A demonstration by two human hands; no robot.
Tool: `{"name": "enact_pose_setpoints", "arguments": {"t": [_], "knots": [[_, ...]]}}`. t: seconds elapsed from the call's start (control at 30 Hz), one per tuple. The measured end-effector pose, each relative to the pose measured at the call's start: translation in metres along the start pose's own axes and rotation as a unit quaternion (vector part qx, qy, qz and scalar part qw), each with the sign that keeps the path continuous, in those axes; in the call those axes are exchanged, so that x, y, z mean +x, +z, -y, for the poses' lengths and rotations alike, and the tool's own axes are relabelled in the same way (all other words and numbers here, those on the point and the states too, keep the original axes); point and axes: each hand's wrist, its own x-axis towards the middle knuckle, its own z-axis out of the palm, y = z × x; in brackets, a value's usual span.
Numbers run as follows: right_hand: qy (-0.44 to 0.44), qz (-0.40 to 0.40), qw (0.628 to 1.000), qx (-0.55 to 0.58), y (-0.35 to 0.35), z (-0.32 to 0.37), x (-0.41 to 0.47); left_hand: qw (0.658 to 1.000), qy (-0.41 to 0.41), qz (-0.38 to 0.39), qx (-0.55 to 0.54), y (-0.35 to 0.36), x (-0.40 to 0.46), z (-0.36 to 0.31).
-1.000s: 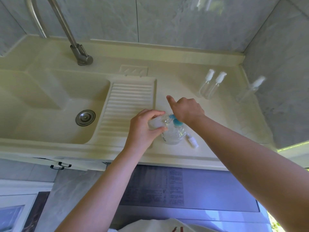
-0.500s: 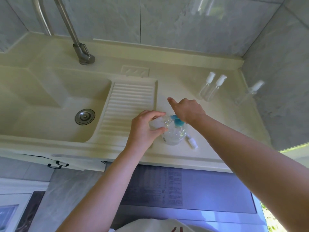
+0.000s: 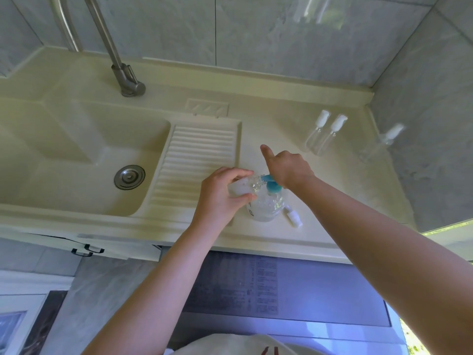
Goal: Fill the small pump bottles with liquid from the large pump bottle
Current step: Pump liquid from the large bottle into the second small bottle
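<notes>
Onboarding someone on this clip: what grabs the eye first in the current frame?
The two hands meeting mid-counter: the left hand grips a small clear bottle tilted at the blue spout of the large pump bottle, while the right hand presses on the pump. Next, the three capped small bottles standing at the back right by the wall, and a loose white pump cap lying beside the large bottle.
</notes>
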Motion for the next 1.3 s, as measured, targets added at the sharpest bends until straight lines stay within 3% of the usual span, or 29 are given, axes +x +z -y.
{"name": "enact_pose_setpoints", "arguments": {"t": [0.27, 0.53, 1.3], "knots": [[-0.003, -0.032, 0.999, -0.008, 0.0066, 0.0002, -0.0036, 1.000, 0.001, -0.002, -0.006, 0.0024, -0.0021, 0.0004], [-0.008, -0.004, 1.000, -0.001, 0.0019, -0.0016, -0.0009, 1.000, 0.005, -0.004, -0.004, 0.0003, -0.0003, -0.0001], [-0.008, -0.018, 1.000, 0.011, 0.0049, 0.0003, -0.0025, 1.000, 0.022, -0.006, 0.018, -0.0013, -0.0005, -0.0030]]}}
